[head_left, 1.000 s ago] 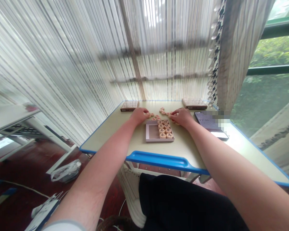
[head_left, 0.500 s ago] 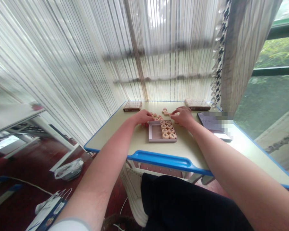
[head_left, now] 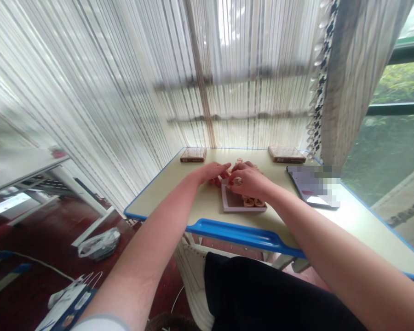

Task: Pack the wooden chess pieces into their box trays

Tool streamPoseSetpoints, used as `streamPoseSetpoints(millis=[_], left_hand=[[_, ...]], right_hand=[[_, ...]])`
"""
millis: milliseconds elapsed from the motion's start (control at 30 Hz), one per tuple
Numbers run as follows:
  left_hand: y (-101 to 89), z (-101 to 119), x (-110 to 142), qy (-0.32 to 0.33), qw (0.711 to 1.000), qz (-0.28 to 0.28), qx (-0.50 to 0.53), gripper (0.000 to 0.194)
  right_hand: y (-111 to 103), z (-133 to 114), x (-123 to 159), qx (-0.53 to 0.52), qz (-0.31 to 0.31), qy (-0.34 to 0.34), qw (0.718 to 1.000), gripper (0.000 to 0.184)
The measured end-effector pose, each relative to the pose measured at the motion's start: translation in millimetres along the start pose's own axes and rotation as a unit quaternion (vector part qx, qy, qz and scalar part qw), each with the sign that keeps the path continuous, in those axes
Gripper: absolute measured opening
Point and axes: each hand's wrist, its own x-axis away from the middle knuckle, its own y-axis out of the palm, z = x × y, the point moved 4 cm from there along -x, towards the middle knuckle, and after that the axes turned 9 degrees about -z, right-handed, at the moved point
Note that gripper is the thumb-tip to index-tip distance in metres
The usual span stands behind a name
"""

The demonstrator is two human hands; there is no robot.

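A shallow pinkish-white box lies on the table, with round wooden Chinese chess pieces along its right side. My right hand reaches over the box, its fingers pinched on a Chinese chess piece near the far left corner. Beside that corner is my left hand, fingers curled downward; what they hold, if anything, is hidden. Both hands nearly meet. Behind them, loose pieces show in part. The right hand covers the far rows in the box, while bare bottom shows on its left.
Two flat brown boxes, one at the back left and one at the back right, stand by the curtain. A tablet lies on the right. A blue tray edge runs along the table's front. A plastic bag is on the floor.
My right hand has moved left from the loose pieces to over the box, now hiding most of its pieces. The left hand stays by the far left corner. The view has shifted slightly.
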Motion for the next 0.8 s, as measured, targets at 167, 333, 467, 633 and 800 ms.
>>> streamPoseSetpoints(millis=[167, 333, 467, 633, 800], left_hand=[[2.7, -2, -5, 0.011, 0.999, -0.019, 0.044, 0.069], [6.4, -4, -11, 0.026, 0.993, -0.049, 0.1, 0.082], [7.0, -3, -10, 0.012, 0.993, -0.053, 0.107, 0.086], [7.0, -3, -9, -0.001, 0.993, -0.053, 0.109, 0.088], [6.5, -5, -13, 0.009, 0.99, -0.062, 0.128, 0.086]], right_hand=[[2, -4, 3, 0.003, -0.039, 0.0, 0.999, 0.017], [-1, -3, 5, 0.021, -0.062, 0.02, 0.998, 0.018], [-2, -1, 4, 0.032, -0.061, 0.024, 0.997, 0.021], [-1, -1, 3, 0.033, -0.062, 0.033, 0.997, 0.019], [1, 3, 2, 0.033, -0.045, 0.024, 0.998, 0.018]])
